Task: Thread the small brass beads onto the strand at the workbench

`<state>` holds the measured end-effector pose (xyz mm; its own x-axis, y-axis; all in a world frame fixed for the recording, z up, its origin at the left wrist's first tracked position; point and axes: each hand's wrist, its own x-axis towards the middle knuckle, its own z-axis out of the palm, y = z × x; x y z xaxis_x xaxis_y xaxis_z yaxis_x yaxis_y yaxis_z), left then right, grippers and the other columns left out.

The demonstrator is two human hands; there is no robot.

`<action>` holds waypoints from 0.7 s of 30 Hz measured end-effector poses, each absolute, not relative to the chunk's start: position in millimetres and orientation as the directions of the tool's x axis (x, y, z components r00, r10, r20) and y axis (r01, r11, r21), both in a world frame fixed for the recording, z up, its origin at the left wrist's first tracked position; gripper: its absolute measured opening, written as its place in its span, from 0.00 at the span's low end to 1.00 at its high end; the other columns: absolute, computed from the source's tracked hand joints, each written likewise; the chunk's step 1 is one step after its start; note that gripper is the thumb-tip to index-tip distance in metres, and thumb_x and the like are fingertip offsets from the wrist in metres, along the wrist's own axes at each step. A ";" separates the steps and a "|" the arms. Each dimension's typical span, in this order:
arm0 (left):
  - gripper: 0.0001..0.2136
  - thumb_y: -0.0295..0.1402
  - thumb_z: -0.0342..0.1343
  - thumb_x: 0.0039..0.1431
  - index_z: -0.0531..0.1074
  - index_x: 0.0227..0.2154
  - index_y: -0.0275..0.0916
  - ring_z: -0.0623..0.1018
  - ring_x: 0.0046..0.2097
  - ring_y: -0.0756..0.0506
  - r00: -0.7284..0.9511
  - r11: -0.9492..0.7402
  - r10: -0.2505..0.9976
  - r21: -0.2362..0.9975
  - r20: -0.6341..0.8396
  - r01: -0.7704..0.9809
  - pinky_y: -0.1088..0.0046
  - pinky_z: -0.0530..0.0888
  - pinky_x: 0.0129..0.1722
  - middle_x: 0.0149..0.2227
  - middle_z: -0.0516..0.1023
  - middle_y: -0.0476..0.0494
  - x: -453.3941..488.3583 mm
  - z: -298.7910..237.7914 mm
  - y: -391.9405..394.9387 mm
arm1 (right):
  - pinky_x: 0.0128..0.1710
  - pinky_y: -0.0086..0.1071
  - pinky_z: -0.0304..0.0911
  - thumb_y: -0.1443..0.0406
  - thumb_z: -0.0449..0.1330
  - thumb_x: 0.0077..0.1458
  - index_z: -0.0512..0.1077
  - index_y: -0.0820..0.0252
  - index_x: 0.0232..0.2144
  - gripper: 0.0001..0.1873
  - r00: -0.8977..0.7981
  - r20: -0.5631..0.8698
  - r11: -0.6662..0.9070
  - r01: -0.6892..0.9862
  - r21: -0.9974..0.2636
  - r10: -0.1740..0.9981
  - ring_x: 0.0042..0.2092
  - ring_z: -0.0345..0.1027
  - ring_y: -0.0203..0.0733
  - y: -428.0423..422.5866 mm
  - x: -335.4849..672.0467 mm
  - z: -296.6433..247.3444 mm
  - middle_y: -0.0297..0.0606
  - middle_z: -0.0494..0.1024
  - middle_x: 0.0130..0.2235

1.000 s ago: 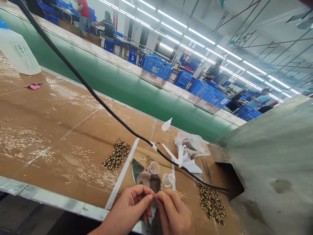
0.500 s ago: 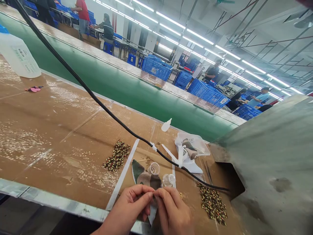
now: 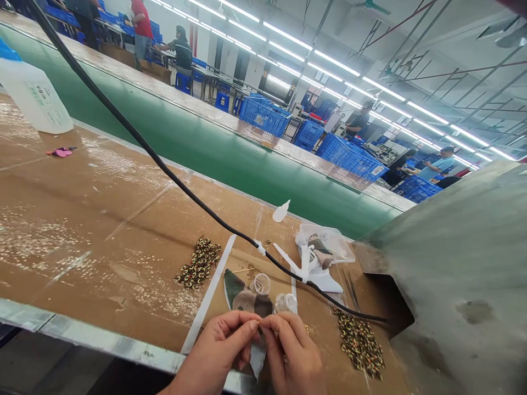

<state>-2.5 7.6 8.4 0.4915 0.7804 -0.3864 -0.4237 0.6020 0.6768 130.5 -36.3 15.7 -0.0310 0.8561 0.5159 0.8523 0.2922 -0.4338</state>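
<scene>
My left hand and my right hand meet at the near edge of the brown cardboard-covered bench. Both pinch their fingertips together on a tiny piece too small to name, over a camouflage-patterned fabric piece. Two small clear cups stand just beyond the fingers. A heap of small patterned beads lies to the left, and another heap to the right.
A black cable crosses the bench diagonally. White plastic bits and a clear tray lie beyond the cups. A white bottle stands far left. A green conveyor belt runs behind; a grey metal housing rises at right. People work among blue crates.
My hands stay pinched together in the same spot. The view has shifted slightly, nothing else moved.
</scene>
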 end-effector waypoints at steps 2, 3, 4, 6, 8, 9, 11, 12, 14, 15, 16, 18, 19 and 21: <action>0.11 0.38 0.65 0.44 0.78 0.27 0.36 0.59 0.19 0.57 0.490 0.595 0.786 0.677 -0.376 -0.434 0.82 0.57 0.18 0.17 0.67 0.55 -2.2 7.7 7.6 | 0.34 0.24 0.66 0.66 0.50 0.62 0.70 0.55 0.36 0.09 -0.018 0.536 0.295 0.851 -0.435 0.844 0.31 0.71 0.34 -36.5 129.0 14.1 0.36 0.73 0.32; 0.10 0.38 0.66 0.44 0.78 0.26 0.36 0.59 0.19 0.57 0.486 0.589 0.790 0.680 -0.372 -0.437 0.82 0.57 0.18 0.17 0.67 0.55 -2.1 7.4 7.7 | 0.35 0.24 0.66 0.66 0.50 0.62 0.70 0.55 0.36 0.09 -0.015 0.539 0.294 0.851 -0.436 0.842 0.31 0.71 0.34 -36.6 128.5 13.5 0.36 0.73 0.32; 0.10 0.38 0.66 0.44 0.78 0.26 0.36 0.59 0.19 0.57 0.484 0.586 0.793 0.681 -0.371 -0.439 0.82 0.57 0.18 0.16 0.66 0.55 -2.1 7.3 7.8 | 0.35 0.25 0.66 0.67 0.50 0.62 0.70 0.56 0.36 0.09 -0.013 0.539 0.292 0.851 -0.436 0.842 0.31 0.71 0.34 -36.7 128.2 13.0 0.36 0.73 0.32; 0.10 0.38 0.66 0.44 0.78 0.26 0.37 0.59 0.19 0.56 0.480 0.586 0.794 0.679 -0.372 -0.443 0.82 0.57 0.18 0.16 0.67 0.55 -2.4 7.3 7.9 | 0.35 0.25 0.66 0.67 0.50 0.61 0.70 0.56 0.37 0.09 -0.010 0.536 0.289 0.851 -0.440 0.844 0.31 0.71 0.35 -36.8 128.0 12.2 0.36 0.73 0.32; 0.10 0.38 0.65 0.45 0.78 0.27 0.37 0.60 0.19 0.56 0.489 0.591 0.790 0.672 -0.370 -0.446 0.82 0.57 0.18 0.16 0.67 0.55 -2.9 7.3 7.8 | 0.35 0.25 0.66 0.67 0.50 0.61 0.69 0.56 0.37 0.08 -0.007 0.538 0.292 0.846 -0.447 0.843 0.32 0.70 0.35 -36.6 128.1 11.7 0.36 0.73 0.33; 0.10 0.38 0.65 0.45 0.78 0.27 0.37 0.60 0.19 0.56 0.498 0.596 0.785 0.668 -0.369 -0.445 0.81 0.57 0.18 0.16 0.67 0.55 -3.3 7.2 7.8 | 0.35 0.25 0.66 0.67 0.50 0.61 0.69 0.56 0.37 0.08 -0.006 0.538 0.296 0.840 -0.455 0.843 0.32 0.70 0.35 -36.4 128.1 11.4 0.36 0.73 0.33; 0.10 0.39 0.65 0.45 0.78 0.26 0.36 0.59 0.19 0.56 0.502 0.599 0.782 0.669 -0.369 -0.441 0.81 0.57 0.18 0.15 0.66 0.55 -3.8 7.2 7.6 | 0.35 0.25 0.66 0.67 0.50 0.61 0.69 0.56 0.36 0.08 -0.006 0.531 0.304 0.825 -0.477 0.848 0.32 0.70 0.34 -36.0 128.2 11.0 0.36 0.73 0.33; 0.10 0.39 0.65 0.45 0.78 0.26 0.36 0.59 0.19 0.56 0.501 0.598 0.782 0.673 -0.371 -0.436 0.81 0.57 0.19 0.15 0.67 0.55 -3.9 7.2 7.5 | 0.35 0.25 0.66 0.67 0.50 0.61 0.69 0.56 0.36 0.08 -0.004 0.526 0.305 0.818 -0.487 0.850 0.32 0.70 0.34 -35.8 128.2 10.7 0.36 0.72 0.32; 0.11 0.39 0.65 0.45 0.78 0.26 0.35 0.59 0.19 0.55 0.495 0.593 0.785 0.686 -0.373 -0.422 0.80 0.57 0.19 0.15 0.66 0.55 -3.8 7.4 7.4 | 0.35 0.25 0.66 0.67 0.50 0.61 0.69 0.56 0.35 0.08 0.008 0.521 0.299 0.811 -0.503 0.853 0.32 0.70 0.35 -35.9 128.1 10.2 0.36 0.72 0.32; 0.11 0.39 0.65 0.45 0.78 0.26 0.35 0.59 0.19 0.55 0.491 0.589 0.786 0.694 -0.375 -0.413 0.80 0.57 0.19 0.15 0.66 0.55 -3.6 7.6 7.3 | 0.34 0.25 0.66 0.67 0.50 0.61 0.69 0.56 0.35 0.08 0.017 0.520 0.293 0.810 -0.508 0.854 0.32 0.70 0.35 -36.0 128.0 10.1 0.36 0.72 0.32; 0.11 0.39 0.65 0.45 0.78 0.26 0.35 0.58 0.19 0.55 0.488 0.586 0.788 0.702 -0.376 -0.404 0.80 0.56 0.19 0.14 0.66 0.55 -3.3 7.8 7.1 | 0.34 0.25 0.66 0.67 0.50 0.61 0.70 0.56 0.35 0.09 0.025 0.517 0.287 0.808 -0.514 0.856 0.31 0.70 0.35 -36.3 127.9 10.0 0.36 0.72 0.32; 0.13 0.41 0.65 0.44 0.78 0.26 0.35 0.58 0.19 0.55 0.482 0.577 0.791 0.720 -0.376 -0.386 0.80 0.56 0.19 0.14 0.65 0.55 -2.8 8.2 6.8 | 0.34 0.25 0.65 0.66 0.50 0.61 0.70 0.55 0.34 0.09 0.039 0.500 0.274 0.798 -0.537 0.865 0.31 0.70 0.35 -36.8 127.6 10.4 0.35 0.72 0.31; 0.13 0.42 0.65 0.44 0.77 0.27 0.35 0.58 0.19 0.55 0.480 0.572 0.793 0.730 -0.376 -0.374 0.79 0.56 0.19 0.14 0.65 0.56 -2.6 8.4 6.7 | 0.34 0.25 0.65 0.66 0.50 0.61 0.70 0.55 0.34 0.09 0.046 0.488 0.268 0.788 -0.554 0.872 0.31 0.70 0.35 -36.9 127.6 10.9 0.35 0.72 0.31; 0.15 0.43 0.65 0.43 0.78 0.27 0.35 0.58 0.18 0.55 0.480 0.565 0.792 0.751 -0.377 -0.343 0.79 0.56 0.19 0.13 0.64 0.56 -2.6 8.7 6.6 | 0.33 0.25 0.64 0.65 0.50 0.61 0.70 0.55 0.33 0.09 0.068 0.465 0.256 0.761 -0.596 0.883 0.32 0.69 0.35 -36.9 127.9 12.2 0.35 0.72 0.31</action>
<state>-2.6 6.6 8.7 0.4796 0.7925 -0.3768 -0.3432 0.5646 0.7506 127.9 -36.9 12.2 0.0676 0.8827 0.4651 0.7609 0.2559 -0.5963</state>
